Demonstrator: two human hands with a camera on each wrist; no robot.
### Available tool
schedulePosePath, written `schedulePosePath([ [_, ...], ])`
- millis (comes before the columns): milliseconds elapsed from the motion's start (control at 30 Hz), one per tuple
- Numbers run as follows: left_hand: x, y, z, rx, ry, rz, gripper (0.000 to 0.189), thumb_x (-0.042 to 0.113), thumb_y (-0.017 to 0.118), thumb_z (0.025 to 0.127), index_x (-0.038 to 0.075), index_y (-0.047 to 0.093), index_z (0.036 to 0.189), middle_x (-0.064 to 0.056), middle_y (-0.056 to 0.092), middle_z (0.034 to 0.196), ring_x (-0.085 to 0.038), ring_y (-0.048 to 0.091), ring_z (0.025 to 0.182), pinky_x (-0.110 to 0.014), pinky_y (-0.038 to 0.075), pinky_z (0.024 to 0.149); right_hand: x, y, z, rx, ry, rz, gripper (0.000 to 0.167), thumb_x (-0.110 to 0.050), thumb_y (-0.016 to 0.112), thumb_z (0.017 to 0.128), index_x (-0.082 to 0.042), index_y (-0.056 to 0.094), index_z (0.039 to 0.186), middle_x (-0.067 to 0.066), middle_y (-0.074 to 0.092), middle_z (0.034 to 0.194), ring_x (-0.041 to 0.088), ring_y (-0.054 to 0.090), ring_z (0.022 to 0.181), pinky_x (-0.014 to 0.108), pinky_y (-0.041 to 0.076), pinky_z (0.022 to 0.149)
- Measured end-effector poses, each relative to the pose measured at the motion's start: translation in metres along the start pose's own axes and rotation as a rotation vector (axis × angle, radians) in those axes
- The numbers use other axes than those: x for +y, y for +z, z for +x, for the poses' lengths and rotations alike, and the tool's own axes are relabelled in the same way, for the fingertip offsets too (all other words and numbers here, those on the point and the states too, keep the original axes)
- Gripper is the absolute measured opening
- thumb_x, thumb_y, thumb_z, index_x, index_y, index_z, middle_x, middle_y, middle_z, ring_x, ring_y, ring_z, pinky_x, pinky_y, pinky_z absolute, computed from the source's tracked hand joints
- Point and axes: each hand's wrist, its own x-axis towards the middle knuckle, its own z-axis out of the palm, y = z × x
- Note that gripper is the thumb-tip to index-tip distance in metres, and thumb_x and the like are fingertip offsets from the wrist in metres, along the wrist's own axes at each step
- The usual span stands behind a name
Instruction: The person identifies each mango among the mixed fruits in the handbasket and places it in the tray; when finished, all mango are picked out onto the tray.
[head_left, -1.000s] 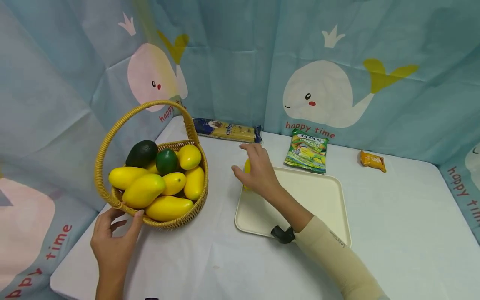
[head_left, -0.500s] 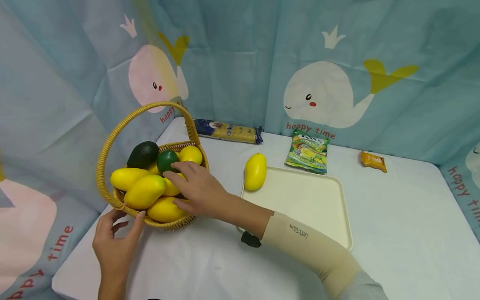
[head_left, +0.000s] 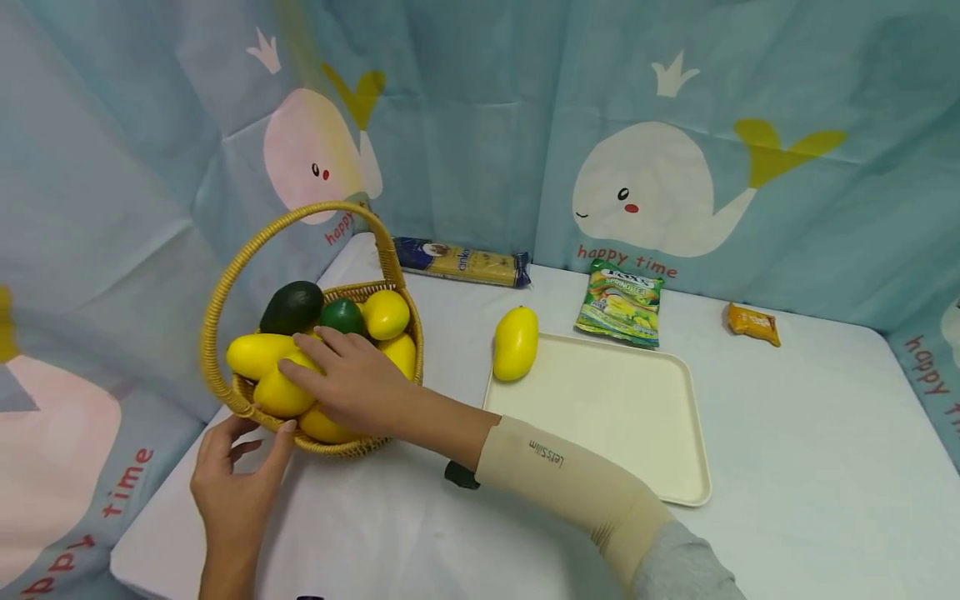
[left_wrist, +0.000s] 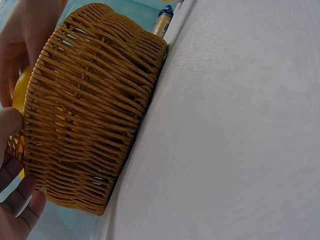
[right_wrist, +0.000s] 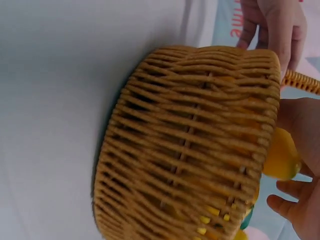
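Note:
A wicker basket (head_left: 227,283) with a tall arched handle stands at the left, heaped with yellow mangoes, a dark avocado (head_left: 292,307), a round green fruit (head_left: 343,315) and a lemon-like yellow fruit (head_left: 387,314). My left hand (head_left: 236,487) holds the near rim by the handle's base, thumb on the rim in the left wrist view. Over the heap lies my right hand (head_left: 358,379), its fingers extended across the front mango (head_left: 279,396). In the right wrist view, thumb and fingers lie around a yellow fruit (right_wrist: 281,157). Part of that fruit is hidden.
A cream tray (head_left: 615,408) lies right of the basket, with one mango (head_left: 516,343) at its far left corner. Behind are a long pasta packet (head_left: 461,262), a green candy bag (head_left: 619,304) and a small orange packet (head_left: 753,324). Printed cloth hangs behind the table.
My right hand has left the mango at the tray's corner and moved left, over the basket, reaching further across the fruit. My left hand stays at the basket's rim.

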Motion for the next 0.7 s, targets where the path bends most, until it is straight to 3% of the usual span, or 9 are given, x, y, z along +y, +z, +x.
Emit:
schedulePosePath([
  [233, -0.001, 0.000, 0.001, -0.004, 0.003, 0.002, 0.044, 0.003, 0.085, 0.077, -0.006, 0.065, 0.116, 0.021, 0.054, 0.106, -0.003, 0.054, 0.102, -0.009, 0.044, 0.080, -0.007, 0.001, 0.012, 0.029, -0.019, -0.028, 0.045, -0.044, 0.055, 0.100, -0.019, 0.054, 0.138, 0.005, 0.051, 0.136, 0.019, 0.051, 0.120, 0.025, 0.045, 0.095],
  [467, 0.000, 0.000, 0.001, -0.003, 0.006, 0.008, 0.045, 0.002, 0.085, 0.077, -0.006, 0.065, 0.117, 0.021, 0.054, 0.106, -0.002, 0.054, 0.102, -0.008, 0.044, 0.081, -0.010, -0.003, 0.013, 0.048, -0.013, 0.003, 0.038, -0.042, 0.056, 0.101, -0.018, 0.059, 0.129, 0.003, 0.057, 0.119, 0.017, 0.054, 0.097, 0.022, 0.045, 0.084],
  [600, 0.001, 0.000, 0.001, -0.006, 0.008, -0.002, 0.045, 0.002, 0.085, 0.077, -0.006, 0.065, 0.117, 0.021, 0.054, 0.107, -0.002, 0.054, 0.102, -0.009, 0.044, 0.080, -0.012, -0.006, 0.013, 0.060, 0.012, 0.003, 0.042, -0.047, 0.056, 0.100, -0.016, 0.056, 0.130, 0.003, 0.057, 0.112, 0.017, 0.050, 0.089, 0.022, 0.044, 0.078],
  [700, 0.001, -0.001, 0.000, -0.004, 0.010, -0.007, 0.045, 0.002, 0.085, 0.077, -0.007, 0.065, 0.116, 0.022, 0.054, 0.107, -0.002, 0.054, 0.102, -0.009, 0.044, 0.079, -0.013, -0.011, 0.011, 0.022, 0.036, -0.031, 0.051, -0.049, 0.055, 0.100, -0.012, 0.052, 0.136, 0.003, 0.055, 0.115, 0.017, 0.048, 0.092, 0.023, 0.043, 0.079],
])
